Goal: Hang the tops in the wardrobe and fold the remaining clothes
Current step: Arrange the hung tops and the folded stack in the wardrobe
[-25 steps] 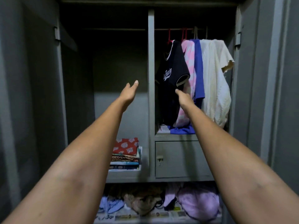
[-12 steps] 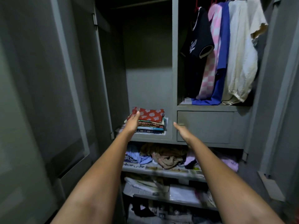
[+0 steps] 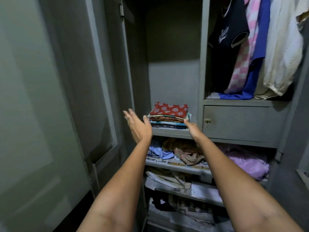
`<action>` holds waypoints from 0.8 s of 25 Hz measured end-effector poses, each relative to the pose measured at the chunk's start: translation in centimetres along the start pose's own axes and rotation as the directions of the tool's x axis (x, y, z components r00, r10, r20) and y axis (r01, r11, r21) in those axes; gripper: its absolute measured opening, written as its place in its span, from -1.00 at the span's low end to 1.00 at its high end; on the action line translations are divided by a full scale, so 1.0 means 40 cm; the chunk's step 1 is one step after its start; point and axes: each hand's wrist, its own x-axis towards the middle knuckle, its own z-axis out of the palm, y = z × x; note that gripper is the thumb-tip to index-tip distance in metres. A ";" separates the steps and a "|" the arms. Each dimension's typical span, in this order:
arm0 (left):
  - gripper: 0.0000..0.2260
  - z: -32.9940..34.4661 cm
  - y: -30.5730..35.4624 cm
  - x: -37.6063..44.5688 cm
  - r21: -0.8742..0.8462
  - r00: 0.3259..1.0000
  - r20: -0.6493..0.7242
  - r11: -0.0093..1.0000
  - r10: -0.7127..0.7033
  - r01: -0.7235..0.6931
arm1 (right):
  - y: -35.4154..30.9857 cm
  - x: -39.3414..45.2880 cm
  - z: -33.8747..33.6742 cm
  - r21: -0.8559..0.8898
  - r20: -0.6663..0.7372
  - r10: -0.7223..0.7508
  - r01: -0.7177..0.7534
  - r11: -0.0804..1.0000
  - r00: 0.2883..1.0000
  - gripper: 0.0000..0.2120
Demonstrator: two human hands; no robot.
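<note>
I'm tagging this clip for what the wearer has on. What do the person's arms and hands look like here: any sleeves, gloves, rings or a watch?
Both forearms are bare up to the frame's lower edge, with no sleeve showing. The left hand and right hand wear no gloves. No watch, bracelet or ring can be seen, though the fingers are blurred and the light is dim.

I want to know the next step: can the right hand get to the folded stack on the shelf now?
Probably yes. The right hand is already at the right edge of the folded stack, fingers straight, and nothing lies between them. The left hand is open at the stack's other side.
</note>
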 end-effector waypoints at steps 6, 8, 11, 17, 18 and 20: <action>-0.19 -0.216 -0.076 0.052 0.197 0.788 -0.610 0.979 0.080 0.053 | 0.003 0.004 0.175 -0.020 0.153 -0.004 0.007 1.000 0.988 -0.07; -0.20 -0.268 -0.110 0.076 0.209 0.757 -0.652 0.971 0.048 0.118 | -0.016 -0.028 0.208 -0.023 0.183 -0.012 0.016 1.000 0.983 -0.22; -0.19 -0.316 -0.179 0.099 0.172 0.818 -0.564 0.953 -0.114 0.251 | -0.025 -0.046 0.218 -0.030 0.175 0.003 0.002 1.000 0.985 -0.32; -0.30 -0.292 -0.190 0.084 0.056 0.840 -0.508 0.965 -0.193 0.255 | -0.018 -0.065 0.163 -0.005 -0.042 0.012 -0.012 1.000 0.999 -0.33; -0.31 -0.281 -0.178 0.067 0.072 0.834 -0.518 0.963 -0.187 0.261 | -0.017 -0.073 0.158 -0.018 -0.109 0.017 -0.019 1.000 0.994 -0.36; -0.32 -0.255 -0.162 0.029 0.145 0.838 -0.528 0.958 -0.138 0.249 | -0.018 -0.089 0.151 -0.067 -0.264 -0.005 -0.013 0.998 0.965 -0.40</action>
